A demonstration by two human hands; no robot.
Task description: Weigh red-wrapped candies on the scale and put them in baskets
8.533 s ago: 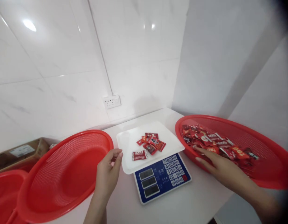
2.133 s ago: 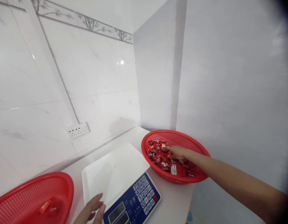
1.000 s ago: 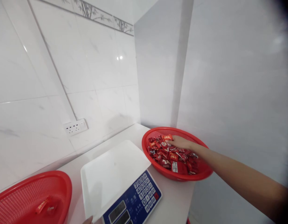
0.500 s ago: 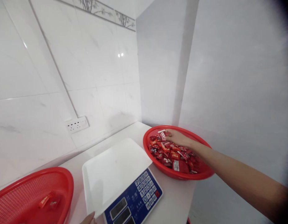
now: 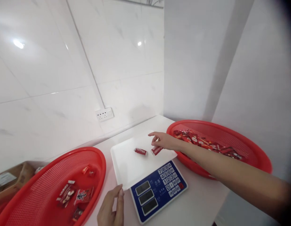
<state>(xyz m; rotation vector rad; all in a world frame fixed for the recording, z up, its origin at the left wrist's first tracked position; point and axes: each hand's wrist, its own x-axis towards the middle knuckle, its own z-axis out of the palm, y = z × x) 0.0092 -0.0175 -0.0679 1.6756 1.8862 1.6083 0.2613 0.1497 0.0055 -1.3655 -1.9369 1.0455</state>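
My right hand (image 5: 163,141) reaches over the white weighing tray (image 5: 131,166) of the scale, fingers loosely stretched out. A red candy packet (image 5: 156,150) lies right under its fingertips; I cannot tell whether they still touch it. A second red packet (image 5: 140,151) rests on the tray a little to the left. My left hand (image 5: 111,208) is at the tray's near left corner, fingers extended and holding nothing. The red basket on the right (image 5: 251,157) holds a heap of red packets (image 5: 202,142). The red basket on the left (image 5: 98,163) holds several packets (image 5: 76,194).
The scale's blue keypad and displays (image 5: 159,188) face me on the white counter. A cardboard box (image 5: 8,182) sits at the far left behind the left basket. A wall socket (image 5: 104,114) is on the tiled wall behind. Walls close in behind and to the right.
My right hand left the right basket and came over the tray, where two packets now lie. The view dropped and swung left. My left hand shows more at the tray corner.
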